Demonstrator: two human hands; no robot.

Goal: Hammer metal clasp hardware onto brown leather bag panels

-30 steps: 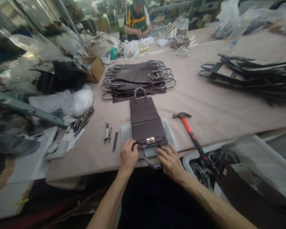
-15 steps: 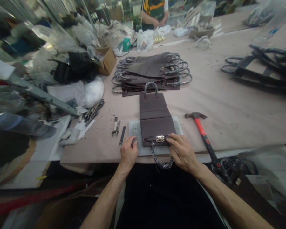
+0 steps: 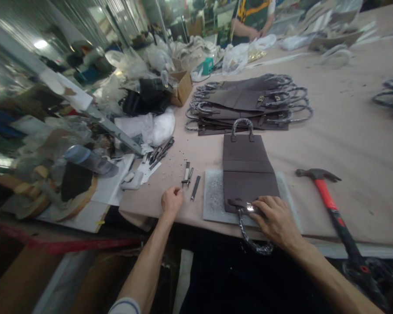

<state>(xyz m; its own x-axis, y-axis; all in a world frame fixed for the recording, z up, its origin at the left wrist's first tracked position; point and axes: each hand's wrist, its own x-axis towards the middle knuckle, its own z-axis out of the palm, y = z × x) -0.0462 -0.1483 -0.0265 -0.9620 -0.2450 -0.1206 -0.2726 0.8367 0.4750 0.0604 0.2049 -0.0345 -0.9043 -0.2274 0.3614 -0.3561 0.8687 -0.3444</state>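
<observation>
A dark brown leather bag panel [image 3: 249,185] lies flat on a pale slab [image 3: 212,213]. It has a plastic-wrapped handle at each end and a shiny metal clasp [image 3: 249,206] on a strap near the close edge. My right hand [image 3: 278,218] grips the panel at the strap, just right of the clasp, fingers bent over it. Left of the slab, my left hand [image 3: 172,201] is closed with its fingertips together; whatever is in them is hidden. Close beyond those fingertips lie slim metal punches [image 3: 187,175] and a dark flat bar [image 3: 195,188].
A claw hammer [image 3: 329,198] with a red and black handle lies to the right. Stacked bag panels [image 3: 245,104] lie farther back. At left are more hand tools [image 3: 162,152], a plastic bottle [image 3: 90,160] and a metal post [image 3: 118,135]. Another person's hands [image 3: 258,34] show across the table.
My left hand has moved left, away from the panel and toward the punches. My right hand stays at the clasp strap. The view has swung left, shifting everything rightward.
</observation>
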